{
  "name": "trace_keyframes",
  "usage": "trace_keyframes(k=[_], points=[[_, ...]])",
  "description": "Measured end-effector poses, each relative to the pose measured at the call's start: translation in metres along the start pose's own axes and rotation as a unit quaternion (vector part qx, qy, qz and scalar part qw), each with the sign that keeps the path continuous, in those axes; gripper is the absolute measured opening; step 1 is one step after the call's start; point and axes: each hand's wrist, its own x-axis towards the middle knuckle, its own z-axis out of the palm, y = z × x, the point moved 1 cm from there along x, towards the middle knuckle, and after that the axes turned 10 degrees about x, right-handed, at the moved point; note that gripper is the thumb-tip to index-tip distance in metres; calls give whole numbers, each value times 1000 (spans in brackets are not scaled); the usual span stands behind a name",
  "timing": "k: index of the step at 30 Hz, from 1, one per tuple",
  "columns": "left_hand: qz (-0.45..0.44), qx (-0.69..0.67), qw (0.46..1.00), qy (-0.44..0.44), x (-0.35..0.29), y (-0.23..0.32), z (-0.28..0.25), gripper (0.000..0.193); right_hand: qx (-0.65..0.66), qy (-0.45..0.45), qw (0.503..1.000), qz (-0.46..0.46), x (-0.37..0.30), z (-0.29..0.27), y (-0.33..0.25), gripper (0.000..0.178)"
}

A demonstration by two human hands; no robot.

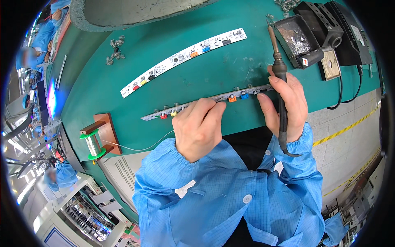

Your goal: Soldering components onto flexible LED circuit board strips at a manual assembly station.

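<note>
A long narrow circuit board (230, 96) with red, yellow, orange and blue connectors is held on edge over the green mat. Closed around its middle is my left hand (199, 127). A thin solder wire (150, 147) runs toward that hand; whether the fingers grip it is hidden. My right hand (294, 101) holds a soldering iron (280, 70), its tip pointing away from me, while the thumb and fingertips sit at the board's right end. Beyond lies a second, white curved circuit board (177, 60), flat on the mat, with similar coloured connectors.
At the left stands a solder spool (94, 145) on a wooden holder. Small spring-like metal parts (116, 50) lie farther back. A black tray (298, 37) with solder scraps and a soldering stand (325, 24) occupy the far right. A grey curved-edged container (135, 18) is at the back.
</note>
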Motion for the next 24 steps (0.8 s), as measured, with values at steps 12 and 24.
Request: trace_keyframes(k=[12,24], points=[[13,-1,999,-32,0,2,-2,23,-3,0,1000,-15,0,-1,3,46],[28,-17,999,-13,-11,-2,-12,26,10,6,1000,-9,-1,-2,3,46]])
